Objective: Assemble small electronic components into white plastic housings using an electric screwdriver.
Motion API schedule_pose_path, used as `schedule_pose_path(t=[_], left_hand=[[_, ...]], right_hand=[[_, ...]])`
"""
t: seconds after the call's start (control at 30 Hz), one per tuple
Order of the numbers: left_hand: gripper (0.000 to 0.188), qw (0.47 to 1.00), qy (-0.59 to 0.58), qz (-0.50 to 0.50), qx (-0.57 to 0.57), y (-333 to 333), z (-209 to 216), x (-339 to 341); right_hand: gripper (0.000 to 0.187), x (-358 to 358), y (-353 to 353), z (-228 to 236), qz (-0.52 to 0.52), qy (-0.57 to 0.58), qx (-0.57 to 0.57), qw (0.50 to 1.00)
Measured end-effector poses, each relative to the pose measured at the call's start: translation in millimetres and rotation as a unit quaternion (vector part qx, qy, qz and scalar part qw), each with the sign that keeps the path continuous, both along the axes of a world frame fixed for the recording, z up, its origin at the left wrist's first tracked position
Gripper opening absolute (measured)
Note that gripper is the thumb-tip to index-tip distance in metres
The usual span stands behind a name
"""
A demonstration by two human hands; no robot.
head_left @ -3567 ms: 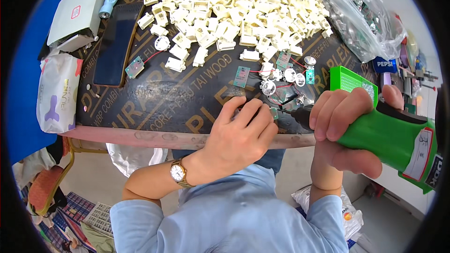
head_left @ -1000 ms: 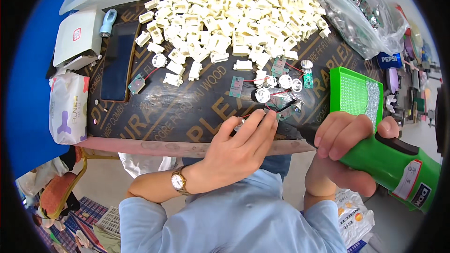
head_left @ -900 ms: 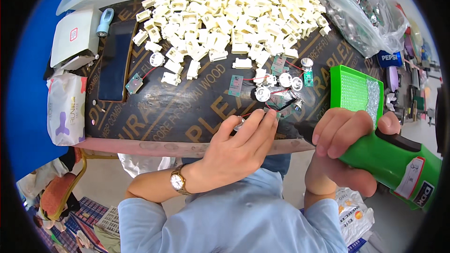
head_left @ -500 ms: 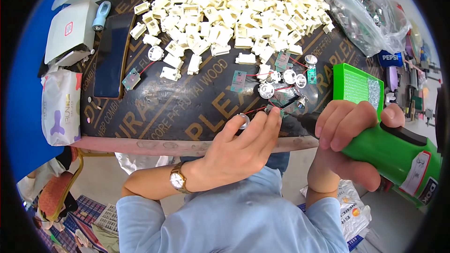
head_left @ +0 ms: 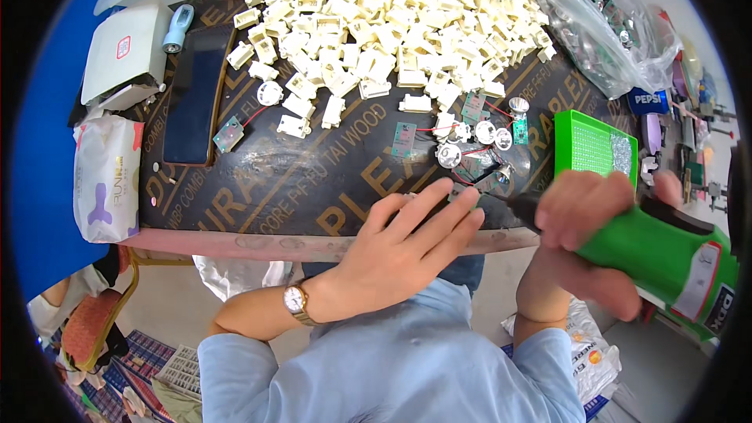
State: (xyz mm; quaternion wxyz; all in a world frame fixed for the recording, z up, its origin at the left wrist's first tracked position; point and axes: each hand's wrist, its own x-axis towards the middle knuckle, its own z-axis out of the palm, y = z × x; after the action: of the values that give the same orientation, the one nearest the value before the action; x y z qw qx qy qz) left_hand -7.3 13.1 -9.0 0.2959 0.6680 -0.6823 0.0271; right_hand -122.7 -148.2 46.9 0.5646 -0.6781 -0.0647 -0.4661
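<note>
My left hand (head_left: 403,247) rests at the table's front edge, its fingers stretched and apart. Under its fingertips is a small circuit board (head_left: 464,190), mostly covered. My right hand (head_left: 583,223), slightly blurred, is wrapped round a green cordless screwdriver (head_left: 650,254) with a black nose. The thin tip points left at the board by the left fingertips. Just beyond lie several circuit boards (head_left: 403,141) joined by red wires to round clear lenses (head_left: 448,155). One more board (head_left: 229,134), wired to a lens (head_left: 269,93), sits farther left.
A big heap of cream plastic housings (head_left: 392,23) covers the far middle. On the right stand a green tray (head_left: 560,141) of tiny metal parts and a clear bag (head_left: 603,23) of boards. A phone (head_left: 192,102), tissue pack (head_left: 107,180) and white box (head_left: 125,51) line the left.
My left fingers, bunched together at the board before, have spread apart. The screwdriver stays nearly in place, its tip still by the board. The whole view has shifted slightly.
</note>
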Motion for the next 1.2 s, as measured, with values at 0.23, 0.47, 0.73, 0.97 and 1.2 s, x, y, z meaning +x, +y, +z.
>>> schedule_pose_path(t=[0.23, 0.47, 0.73, 0.97, 1.2], left_hand=[[0.04, 0.827, 0.563, 0.003, 0.005, 33.8, 7.2, 33.9], [0.055, 0.305, 0.952, -0.025, 0.01, 22.7, 10.4, 41.3], [0.057, 0.265, 0.964, 0.009, -0.01, 18.9, 9.8, 46.5], [0.055, 0.262, 0.965, -0.008, -0.016, 20.1, 2.5, 43.0], [0.036, 0.423, 0.902, -0.006, -0.086, 28.6, 5.9, 33.5]], right_hand=[[0.096, -16.7, -5.9, 3.3, -0.015, -0.062, 0.027, 0.998], [0.106, -41.6, -10.7, -4.7, -0.192, -0.031, 0.078, 0.978], [0.095, -49.2, -19.2, -12.4, -0.208, 0.002, 0.037, 0.978], [0.094, -47.4, -21.9, -14.2, -0.184, 0.001, 0.035, 0.982], [0.102, -46.2, -26.2, -11.1, -0.181, -0.008, 0.034, 0.983]])
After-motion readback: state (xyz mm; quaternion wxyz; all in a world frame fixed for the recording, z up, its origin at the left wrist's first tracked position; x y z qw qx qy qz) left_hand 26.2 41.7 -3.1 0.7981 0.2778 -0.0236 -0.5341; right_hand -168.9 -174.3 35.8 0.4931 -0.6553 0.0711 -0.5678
